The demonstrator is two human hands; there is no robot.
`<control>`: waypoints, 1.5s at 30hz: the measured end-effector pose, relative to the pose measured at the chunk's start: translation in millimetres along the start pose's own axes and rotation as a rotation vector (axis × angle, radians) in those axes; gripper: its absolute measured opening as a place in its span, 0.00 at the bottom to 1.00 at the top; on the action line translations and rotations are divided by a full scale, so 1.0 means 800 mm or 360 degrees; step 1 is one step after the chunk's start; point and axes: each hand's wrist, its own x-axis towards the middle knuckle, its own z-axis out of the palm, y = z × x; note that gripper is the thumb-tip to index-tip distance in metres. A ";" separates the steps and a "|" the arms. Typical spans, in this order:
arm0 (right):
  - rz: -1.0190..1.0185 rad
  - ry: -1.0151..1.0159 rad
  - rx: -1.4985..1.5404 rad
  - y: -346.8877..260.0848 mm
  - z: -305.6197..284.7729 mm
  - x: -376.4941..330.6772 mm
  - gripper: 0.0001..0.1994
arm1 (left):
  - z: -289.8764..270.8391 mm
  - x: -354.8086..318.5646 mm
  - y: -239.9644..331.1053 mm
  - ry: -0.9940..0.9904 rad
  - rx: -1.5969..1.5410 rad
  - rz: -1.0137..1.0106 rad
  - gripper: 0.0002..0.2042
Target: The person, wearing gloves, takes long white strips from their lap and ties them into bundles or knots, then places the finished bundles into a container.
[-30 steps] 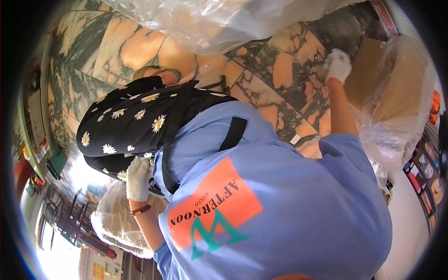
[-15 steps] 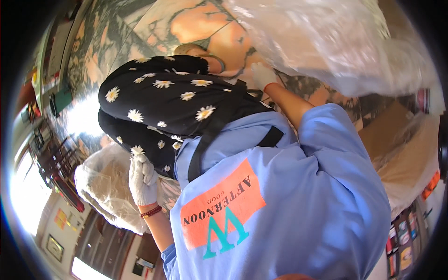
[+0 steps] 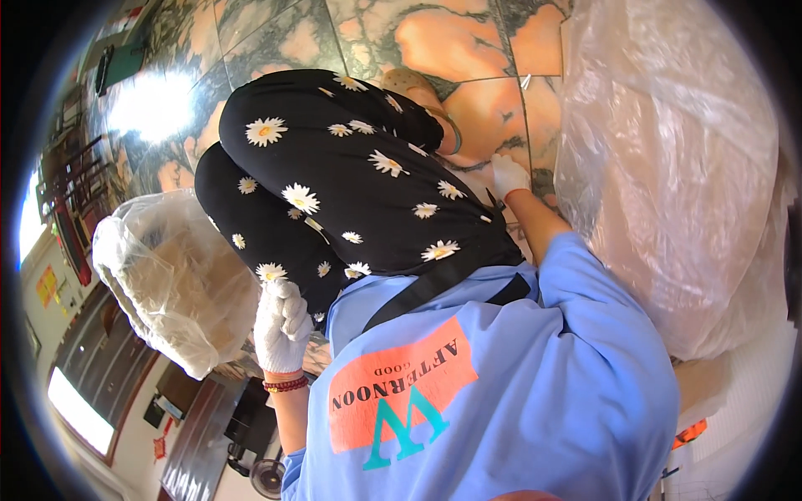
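My left hand [image 3: 284,324], in a white knit glove, is beside my bent knee with its fingers curled together. Whatever it may hold is hidden inside the fingers. Also gloved in white, my right hand [image 3: 510,175] is low beside my thigh, near the floor. Its fingers look closed, and a pale, dark-edged thing [image 3: 478,177] lies right next to them, partly covered by my leg. Black trousers [image 3: 334,167] with daisies cover my folded legs. A clear plastic bag [image 3: 171,280] with tan contents stands near my left hand.
A large sheet of clear plastic [image 3: 668,184] covers something bulky on the right. Marble tiles [image 3: 455,42] form the floor, with a small white scrap [image 3: 525,81] on them. Dark wooden furniture [image 3: 71,200] stands at the far left. A fan [image 3: 267,478] shows at the lower edge.
The view has turned, so the plastic-covered bulk on the right shows more fully. My right hand appears lower and further right; my left hand keeps its curled pose by the knee.
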 end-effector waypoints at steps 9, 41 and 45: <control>0.0265 0.0466 0.0724 -0.025 -0.036 0.003 0.08 | 0.023 0.036 -0.006 -0.0148 0.0202 -0.0064 0.08; -0.1862 0.1000 -0.0871 -0.375 -0.240 -0.222 0.05 | -0.216 0.064 0.001 0.0884 0.1153 0.0360 0.13; -0.1836 0.1057 -0.0409 -0.346 -0.264 -0.245 0.09 | -0.268 0.092 -0.010 0.0847 0.1266 0.0358 0.15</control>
